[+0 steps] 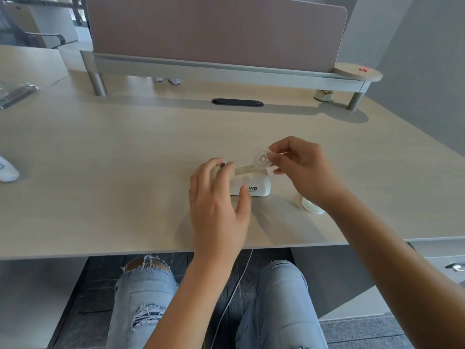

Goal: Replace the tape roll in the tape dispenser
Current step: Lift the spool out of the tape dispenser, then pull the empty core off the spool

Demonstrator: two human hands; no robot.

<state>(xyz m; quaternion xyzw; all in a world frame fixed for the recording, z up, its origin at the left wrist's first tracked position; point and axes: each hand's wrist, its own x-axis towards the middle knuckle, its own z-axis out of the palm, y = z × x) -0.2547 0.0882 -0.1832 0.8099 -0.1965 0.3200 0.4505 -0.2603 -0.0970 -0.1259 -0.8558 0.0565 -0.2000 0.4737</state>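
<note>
A small white tape dispenser (259,185) with black lettering stands on the pale wooden desk (125,152). My left hand (219,197) wraps around its left end, thumb on the front face, fingers over the dark cutter. My right hand (299,167) pinches a clear tape roll on a white hub (262,159), lifted just above the dispenser's cradle. A strip of tape (245,169) runs from that roll toward the cutter. A second clear tape roll (310,204) lies flat on the desk, partly hidden under my right wrist.
A raised shelf with a pink divider panel (216,31) spans the back of the desk. A black cable slot (237,102) sits below it. A small jar (323,94) stands at the back right, a clear item (17,93) at the far left, a white object (6,170) at the left edge.
</note>
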